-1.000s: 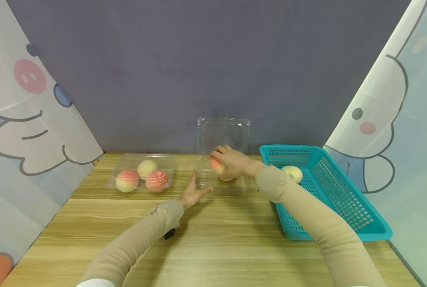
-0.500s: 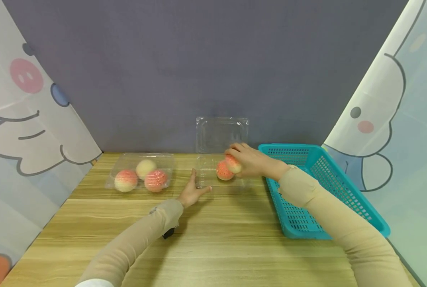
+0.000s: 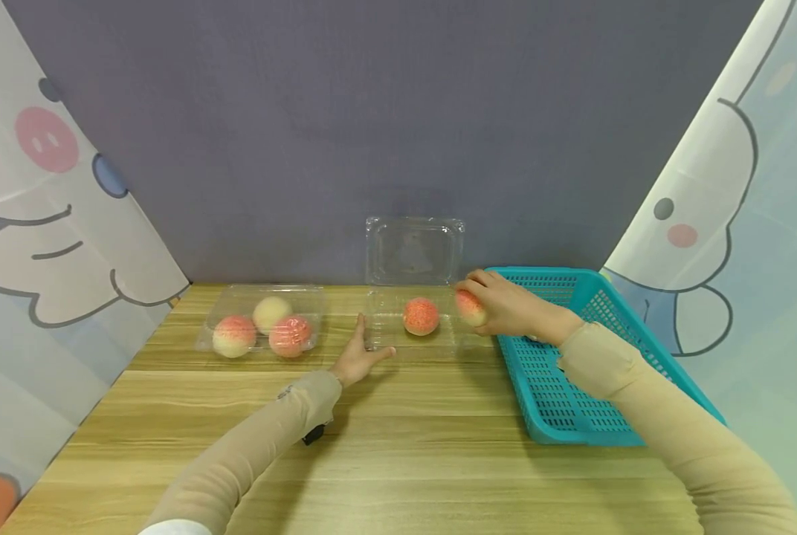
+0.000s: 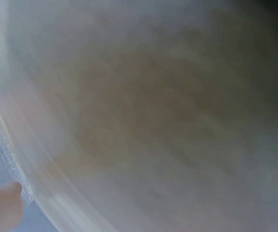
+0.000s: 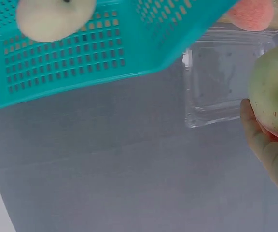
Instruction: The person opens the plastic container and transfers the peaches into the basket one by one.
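Note:
In the head view a clear plastic box stands with its lid raised, and one reddish peach lies in it. The left hand rests at the box's left front corner, thumb and fingers spread. Between the box and the teal basket, the right hand grips another peach. The right wrist view shows fingers round this pale peach. Most of the left wrist view is blurred by fabric; a fingertip shows at its lower left.
A closed clear box with several peaches stands on the left of the wooden table. On the right is the teal basket; a pale peach lies in it in the right wrist view. A grey wall rises behind.
The right hand has moved right, carrying its peach from above the open box to beside the basket. The peach inside the box is now uncovered. The left hand has stayed in place.

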Demonstrator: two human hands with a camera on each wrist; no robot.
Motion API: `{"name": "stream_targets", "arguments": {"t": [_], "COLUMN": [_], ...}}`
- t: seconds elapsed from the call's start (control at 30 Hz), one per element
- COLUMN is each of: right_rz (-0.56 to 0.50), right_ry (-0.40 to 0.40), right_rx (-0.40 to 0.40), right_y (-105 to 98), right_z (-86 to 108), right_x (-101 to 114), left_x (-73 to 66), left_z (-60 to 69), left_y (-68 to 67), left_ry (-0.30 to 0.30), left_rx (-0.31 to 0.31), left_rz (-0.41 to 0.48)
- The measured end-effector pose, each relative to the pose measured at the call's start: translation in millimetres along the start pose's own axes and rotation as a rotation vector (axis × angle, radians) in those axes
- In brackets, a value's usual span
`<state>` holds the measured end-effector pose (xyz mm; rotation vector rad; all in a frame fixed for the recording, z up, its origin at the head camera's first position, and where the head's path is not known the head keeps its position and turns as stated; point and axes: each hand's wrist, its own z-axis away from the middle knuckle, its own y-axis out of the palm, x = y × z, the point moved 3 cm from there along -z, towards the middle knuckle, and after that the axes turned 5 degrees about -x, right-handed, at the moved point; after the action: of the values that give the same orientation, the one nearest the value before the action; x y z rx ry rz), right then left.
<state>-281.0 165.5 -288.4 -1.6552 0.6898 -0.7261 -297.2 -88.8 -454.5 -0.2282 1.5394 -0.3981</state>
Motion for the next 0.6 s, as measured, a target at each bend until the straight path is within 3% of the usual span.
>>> {"name": "stream_targets", "arguments": {"t": [0.6], "right_rz": [0.016], "right_ry": [0.078], "right_rx": [-0.027], "right_y": [-1], "right_z": [29.4], "right_x": [-38], "left_x": [-1.4], "left_z": [1.1], "left_y": [-2.4], "left_ry": [-0.004], "left_rx": [0.001], "left_rz": [0.003]}}
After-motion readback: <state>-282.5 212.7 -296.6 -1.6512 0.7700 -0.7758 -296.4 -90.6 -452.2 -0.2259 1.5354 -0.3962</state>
